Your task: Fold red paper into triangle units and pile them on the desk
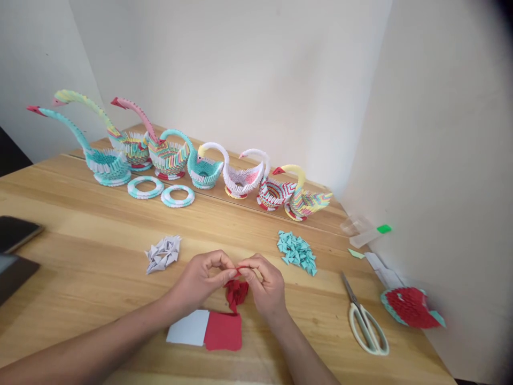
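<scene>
Both hands meet above the middle of the wooden table. My left hand (206, 275) and my right hand (266, 280) pinch a small red paper piece (238, 271) between thumbs and fingertips; most of it is hidden by the fingers. Just below them lies a small heap of folded red paper pieces (237, 294). Nearer to me are a stack of red paper rectangles (223, 331) and, touching its left side, white paper rectangles (187, 327). Folded pale grey pieces (163, 254) lie left of the hands, and a pile of folded teal pieces (296, 251) lies to the right.
Several folded-paper swans (203, 174) line the back. Two paper rings (177, 196) lie before them. Scissors (366, 323), a red-and-teal paper model (412, 307) and a green-ended clear item (371, 233) are at right. A phone (18, 233) lies at the left edge.
</scene>
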{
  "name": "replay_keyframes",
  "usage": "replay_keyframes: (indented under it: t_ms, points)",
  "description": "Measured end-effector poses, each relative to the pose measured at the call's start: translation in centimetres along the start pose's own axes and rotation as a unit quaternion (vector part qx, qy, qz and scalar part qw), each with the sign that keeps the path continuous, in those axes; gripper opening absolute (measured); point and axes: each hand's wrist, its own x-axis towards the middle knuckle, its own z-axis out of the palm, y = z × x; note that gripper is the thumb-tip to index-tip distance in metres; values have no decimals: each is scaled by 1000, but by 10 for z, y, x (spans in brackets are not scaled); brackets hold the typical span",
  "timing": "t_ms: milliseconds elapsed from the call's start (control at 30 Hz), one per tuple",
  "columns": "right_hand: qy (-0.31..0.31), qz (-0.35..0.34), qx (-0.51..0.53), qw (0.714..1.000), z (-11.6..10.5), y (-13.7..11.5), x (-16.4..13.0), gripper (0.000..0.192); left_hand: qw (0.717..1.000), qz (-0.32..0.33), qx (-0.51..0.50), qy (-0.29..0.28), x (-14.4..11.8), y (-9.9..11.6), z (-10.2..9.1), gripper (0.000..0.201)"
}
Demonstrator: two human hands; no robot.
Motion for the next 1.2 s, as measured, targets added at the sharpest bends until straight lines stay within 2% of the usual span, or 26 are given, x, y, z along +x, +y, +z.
replay_keyframes:
  t_ms: [167, 433, 500, 633, 800, 933, 1067, 1200]
  points:
    - [2, 26, -1, 1000, -2, 0, 2, 5, 1000, -5, -17, 24, 2, -3, -2, 18]
    - [7, -31, -25, 999, -6, -4, 4, 9, 979, -72, -179, -59, 4, -4, -1, 30]
    - [6, -35, -41, 999, -7, -1, 3, 8, 972, -87, -210, -57, 5, -4, -2, 31]
    - [34, -72, -79, 994, -7, 2, 2, 24, 961, -101, -252, -46, 6, -6, -2, 36]
    - [47, -152, -113, 981, -7, -3, 5, 16, 959, -108, -261, -29, 8, -9, -1, 39]
    - [37, -164, -121, 978, -8, -5, 6, 21, 958, -108, -264, -28, 8, -9, -1, 38]
    - [33, -177, -138, 974, -9, -4, 5, 12, 955, -117, -272, -24, 7, -12, -1, 36]
    - [24, -205, -166, 964, -10, -2, 4, 15, 947, -116, -299, -10, 8, -16, -1, 35]
